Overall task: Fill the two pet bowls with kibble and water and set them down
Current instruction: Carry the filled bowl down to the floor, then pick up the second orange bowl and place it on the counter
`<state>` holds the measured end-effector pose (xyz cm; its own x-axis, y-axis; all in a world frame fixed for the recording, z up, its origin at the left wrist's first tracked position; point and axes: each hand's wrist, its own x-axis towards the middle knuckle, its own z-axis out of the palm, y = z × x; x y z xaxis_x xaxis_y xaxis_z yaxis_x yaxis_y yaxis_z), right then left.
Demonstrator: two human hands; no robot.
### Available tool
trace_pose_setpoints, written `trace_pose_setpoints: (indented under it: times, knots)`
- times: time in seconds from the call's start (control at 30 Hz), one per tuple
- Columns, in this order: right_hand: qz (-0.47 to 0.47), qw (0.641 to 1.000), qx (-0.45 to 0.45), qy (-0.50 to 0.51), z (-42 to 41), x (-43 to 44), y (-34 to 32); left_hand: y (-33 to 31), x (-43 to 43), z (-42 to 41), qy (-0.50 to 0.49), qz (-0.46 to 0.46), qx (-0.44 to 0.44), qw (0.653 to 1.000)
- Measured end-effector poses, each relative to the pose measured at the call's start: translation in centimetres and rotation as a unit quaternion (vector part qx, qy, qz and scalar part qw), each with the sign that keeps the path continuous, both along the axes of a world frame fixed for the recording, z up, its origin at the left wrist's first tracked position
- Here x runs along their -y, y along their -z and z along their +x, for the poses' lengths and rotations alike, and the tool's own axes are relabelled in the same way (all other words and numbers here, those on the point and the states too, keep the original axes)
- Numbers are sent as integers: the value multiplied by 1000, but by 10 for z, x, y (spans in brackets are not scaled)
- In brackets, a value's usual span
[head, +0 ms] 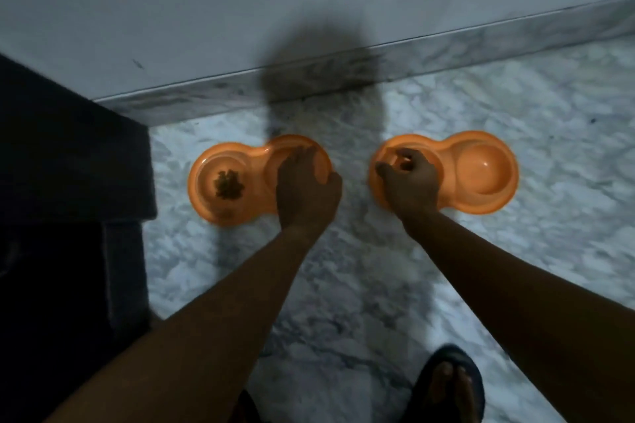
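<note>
Gripping the inner ends of two feeders lying on the marble floor (343, 285) just before the skirting (446, 55), long axes running along it: left hand (305, 189) curling over the left double bowl (254, 168) holding kibble (228, 185), right hand (409, 182) pinching the right double bowl (481, 172), each stretching outward.

Your arms are bare: your left forearm (213, 302) and right forearm (508, 288) show uncovered from the lower edge of the view to the wrists. Your left grip (305, 189) and right grip (409, 182) are bare as well, and the dim light hides finer detail. On one foot you wear a dark, rounded, open sandal (446, 354), whose edge rims the foot, with your toes (445, 374) uncovered. A dark shape at the bottom edge beside it is too cut off to tell.
</note>
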<state>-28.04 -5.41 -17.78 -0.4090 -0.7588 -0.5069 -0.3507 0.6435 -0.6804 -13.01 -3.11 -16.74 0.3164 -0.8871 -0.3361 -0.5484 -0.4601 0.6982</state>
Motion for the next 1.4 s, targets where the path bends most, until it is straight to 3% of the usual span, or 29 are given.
trace_pose_setpoints:
  times: [0.13,0.27,0.4,0.5,0.73,0.9,1.1,1.27,1.4]
  knots:
    - [3,995,-81,54,-80,-1,-6,3,20,-95,75,84,-46,993]
    - [57,983,-134,109,-143,-4,6,23,27,-147,25,173,0,985]
    - [45,980,-64,186,-183,-9,25,39,18,-175,-43,158,42,986]
    - [39,987,-26,154,-189,-12,32,48,20,-175,-72,171,78,980]
    - [49,988,21,141,-187,-32,-8,19,12,-137,-65,101,-9,993]
    - [47,979,84,180,-166,-55,-116,-94,-8,-101,-61,58,-16,996]
    - [28,976,130,175,-123,-90,-342,-317,-36,-43,-43,12,8,999]
    - [17,984,138,113,-83,-134,-522,-474,-82,24,23,-17,24,999]
    - [-15,986,151,61,-45,-167,-647,-621,-123,72,19,-89,6,996]
